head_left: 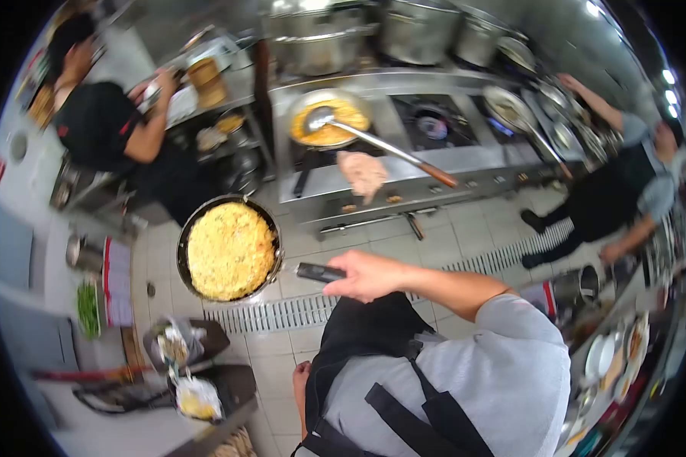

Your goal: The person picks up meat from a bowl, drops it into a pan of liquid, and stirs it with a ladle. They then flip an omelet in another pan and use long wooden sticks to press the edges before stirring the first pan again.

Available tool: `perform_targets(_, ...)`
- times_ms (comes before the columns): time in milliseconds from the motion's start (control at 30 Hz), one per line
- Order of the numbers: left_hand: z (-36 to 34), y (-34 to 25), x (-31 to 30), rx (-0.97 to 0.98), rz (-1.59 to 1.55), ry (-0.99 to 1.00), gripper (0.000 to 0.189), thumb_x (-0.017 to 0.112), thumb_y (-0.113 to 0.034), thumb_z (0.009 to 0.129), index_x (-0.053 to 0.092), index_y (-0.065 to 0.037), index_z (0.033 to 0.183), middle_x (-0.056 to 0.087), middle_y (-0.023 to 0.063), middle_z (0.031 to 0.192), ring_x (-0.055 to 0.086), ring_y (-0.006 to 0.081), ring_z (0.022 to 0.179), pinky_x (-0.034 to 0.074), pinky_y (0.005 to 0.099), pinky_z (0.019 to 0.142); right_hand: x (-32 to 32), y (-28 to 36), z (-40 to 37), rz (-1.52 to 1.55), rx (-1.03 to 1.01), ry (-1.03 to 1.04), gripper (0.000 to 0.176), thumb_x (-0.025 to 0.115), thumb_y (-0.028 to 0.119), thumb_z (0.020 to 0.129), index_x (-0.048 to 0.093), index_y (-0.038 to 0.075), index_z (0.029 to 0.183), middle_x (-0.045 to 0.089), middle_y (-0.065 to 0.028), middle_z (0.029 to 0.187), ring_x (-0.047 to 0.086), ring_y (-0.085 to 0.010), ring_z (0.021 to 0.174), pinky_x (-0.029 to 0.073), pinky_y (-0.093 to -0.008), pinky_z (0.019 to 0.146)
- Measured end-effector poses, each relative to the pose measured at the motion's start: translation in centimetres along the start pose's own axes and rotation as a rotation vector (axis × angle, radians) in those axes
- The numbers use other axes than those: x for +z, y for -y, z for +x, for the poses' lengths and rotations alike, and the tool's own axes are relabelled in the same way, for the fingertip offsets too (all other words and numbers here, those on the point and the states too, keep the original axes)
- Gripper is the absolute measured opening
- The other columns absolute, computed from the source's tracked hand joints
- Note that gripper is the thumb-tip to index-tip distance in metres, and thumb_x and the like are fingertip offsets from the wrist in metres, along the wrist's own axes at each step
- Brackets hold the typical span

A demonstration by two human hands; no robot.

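My right hand is closed around the black handle of a frying pan, holding the pan out over the floor to the left. A round, golden-yellow omelette nearly fills the pan. My left hand hangs low beside my black apron; only a small part shows, and its fingers are hard to make out. On the stove ahead, a wok contains yellow food, with a wooden-handled ladle resting across it. A crumpled pinkish cloth lies at the stove's front edge.
Lit burners and large steel pots occupy the stove. One co-worker stands at the left counter, another at the right. A drain grate crosses the tiled floor. Bagged bins stand lower left.
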State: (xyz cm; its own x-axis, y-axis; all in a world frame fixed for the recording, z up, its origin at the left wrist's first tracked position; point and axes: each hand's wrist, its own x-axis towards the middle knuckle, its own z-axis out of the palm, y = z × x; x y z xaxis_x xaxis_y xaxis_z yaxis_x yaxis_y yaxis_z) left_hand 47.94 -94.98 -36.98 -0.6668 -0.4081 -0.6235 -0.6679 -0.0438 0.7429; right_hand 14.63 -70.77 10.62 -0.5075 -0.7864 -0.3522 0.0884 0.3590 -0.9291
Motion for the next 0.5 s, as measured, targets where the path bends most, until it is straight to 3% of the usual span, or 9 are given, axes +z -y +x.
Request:
perform_targets(233, 2.6, -6.1, 6.2, 0.059, 0.237, 0.227, 0.019, 0.059, -0.017, 0.086, 0.062, -0.003, 0.1, 0.063, 0.0041, 0.077, 0.058, 0.0117, 0.068, 0.044, 0.0255, 0.054, -10.2, 1.5, -15.5, 0.14, 0.057, -0.499, 0.019, 0.062, 0.021, 0.085, 0.055, 0.003, 0.085, 0.048, 0.0023, 0.056, 0.045, -0.0047, 0.043, 0.037, -0.0211, 0.037)
perform_targets(367, 3.7, -9.7, 9.6, 0.072, 0.287, 0.238, 0.018, 0.059, -0.017, 0.086, 0.062, -0.003, 0.099, 0.062, 0.004, 0.076, 0.058, 0.0114, 0.068, 0.044, 0.0256, 0.052, -17.4, -1.0, -19.3, 0.242, 0.022, -0.662, 0.019, 0.062, 0.019, 0.085, 0.058, 0.001, 0.089, 0.049, 0.0031, 0.057, 0.045, -0.0035, 0.042, 0.036, -0.0192, 0.036)
perform_targets(433, 3.7, -10.7, 11.5, 0.056, 0.28, 0.229, 0.018, 0.059, -0.016, 0.086, 0.062, -0.004, 0.098, 0.062, 0.0039, 0.076, 0.058, 0.0112, 0.067, 0.043, 0.0256, 0.051, -21.5, -3.6, -20.1, 0.223, 0.014, -0.738, 0.017, 0.062, 0.018, 0.084, 0.057, 0.002, 0.082, 0.05, 0.0017, 0.057, 0.045, -0.0042, 0.041, 0.035, -0.0194, 0.035)
perform_targets(500, 4.6, -9.5, 13.4, -0.005, 0.192, 0.26, 0.016, 0.058, -0.016, 0.086, 0.061, -0.004, 0.097, 0.062, 0.0037, 0.076, 0.058, 0.0119, 0.066, 0.043, 0.0261, 0.049, -25.7, -6.7, -20.2, 0.218, 0.024, -0.776, 0.018, 0.062, 0.017, 0.083, 0.056, 0.0, 0.083, 0.05, 0.0005, 0.057, 0.046, -0.0055, 0.041, 0.036, -0.0208, 0.035)
